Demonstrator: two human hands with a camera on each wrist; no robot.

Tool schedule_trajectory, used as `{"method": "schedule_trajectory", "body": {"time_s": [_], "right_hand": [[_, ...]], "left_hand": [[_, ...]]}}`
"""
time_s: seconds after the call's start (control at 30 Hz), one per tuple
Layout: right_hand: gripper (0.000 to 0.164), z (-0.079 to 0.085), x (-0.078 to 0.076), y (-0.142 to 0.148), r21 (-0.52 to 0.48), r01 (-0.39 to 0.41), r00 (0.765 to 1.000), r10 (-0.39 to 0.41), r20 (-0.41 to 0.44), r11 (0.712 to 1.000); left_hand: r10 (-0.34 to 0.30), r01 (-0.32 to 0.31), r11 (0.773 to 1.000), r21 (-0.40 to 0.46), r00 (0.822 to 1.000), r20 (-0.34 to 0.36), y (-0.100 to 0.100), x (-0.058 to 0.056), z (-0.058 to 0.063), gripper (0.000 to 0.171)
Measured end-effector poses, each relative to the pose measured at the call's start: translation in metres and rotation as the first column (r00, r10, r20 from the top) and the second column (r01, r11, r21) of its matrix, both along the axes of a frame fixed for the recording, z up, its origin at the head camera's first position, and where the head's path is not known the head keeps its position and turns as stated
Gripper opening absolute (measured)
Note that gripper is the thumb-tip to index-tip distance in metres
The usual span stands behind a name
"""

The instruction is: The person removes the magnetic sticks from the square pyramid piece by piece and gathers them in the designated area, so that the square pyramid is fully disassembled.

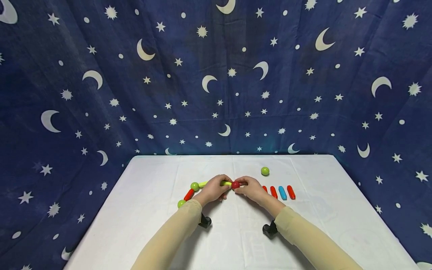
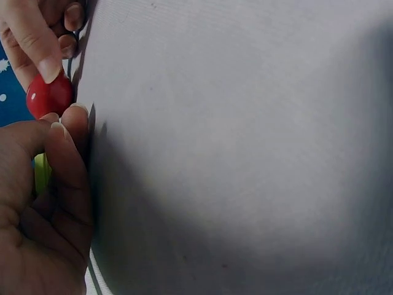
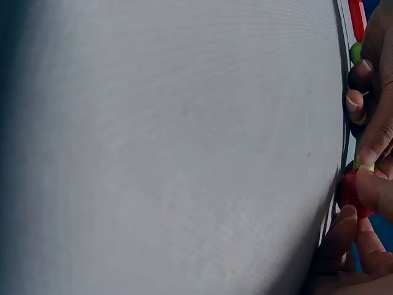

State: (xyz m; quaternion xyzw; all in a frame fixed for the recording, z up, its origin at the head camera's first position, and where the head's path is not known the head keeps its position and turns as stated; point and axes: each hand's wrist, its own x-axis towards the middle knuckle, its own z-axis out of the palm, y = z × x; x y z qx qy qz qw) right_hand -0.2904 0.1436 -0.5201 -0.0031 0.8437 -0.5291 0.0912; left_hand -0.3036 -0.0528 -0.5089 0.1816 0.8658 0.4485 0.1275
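Text: none readable | labels, brands: none readable | numbers: none readable | signs: none readable

The worktop [image 1: 337, 217] gave room to pass along its right side; 4 rods [image 1: 282, 193] flanked the right hand [image 1: 251, 189], 1 green ball [image 1: 265, 171] blocking beyond.

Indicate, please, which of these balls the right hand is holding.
The red ball, pinched by the right hand. It is the only red one; the others visible are two green balls at left and a loose green ball farther back.
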Motion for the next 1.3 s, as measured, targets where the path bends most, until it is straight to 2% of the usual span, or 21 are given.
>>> {"method": "schedule_trajectory", "body": {"time_s": [0.2, 0.67, 0.97, 1.13, 1.3], "right_hand": [[0.036, 0.001, 0.0, 0.001, 0.032, -0.001, 0.998, 0.002, -0.061, 0.999], [0.034, 0.006, 0.001, 0.0, -0.002, 0.0, 1.0, 0.0, -0.019, 1.0], [0.036, 0.008, 0.004, 0.002, -0.026, -0.001, 1.0, 0.0, -0.028, 1.0], [0.042, 0.024, 0.008, 0.023, -0.066, 0.001, 0.999, -0.004, -0.043, 0.998], [0.052, 0.047, 0.001, 0.068, -0.047, 0.05, 0.994, -0.055, -0.095, 0.998]], "left_hand": [[-0.003, 0.003, 1.0, 0.0, 1.0, -0.008, 0.0, 0.0, 0.0, 0.014], [-0.002, 0.002, 1.0, -0.009, 1.0, 0.005, -0.001, -0.001, 0.002, 0.014], [0.013, -0.023, 0.993, -0.115, 0.996, -0.092, 0.001, 0.004, -0.002, 0.006], [-0.01, -0.003, 0.991, -0.131, 0.995, -0.098, 0.002, 0.007, -0.003, 0.005], [-0.054, 0.04, 0.986, -0.161, 0.995, -0.083, 0.002, 0.01, -0.001, 0.004]]}}
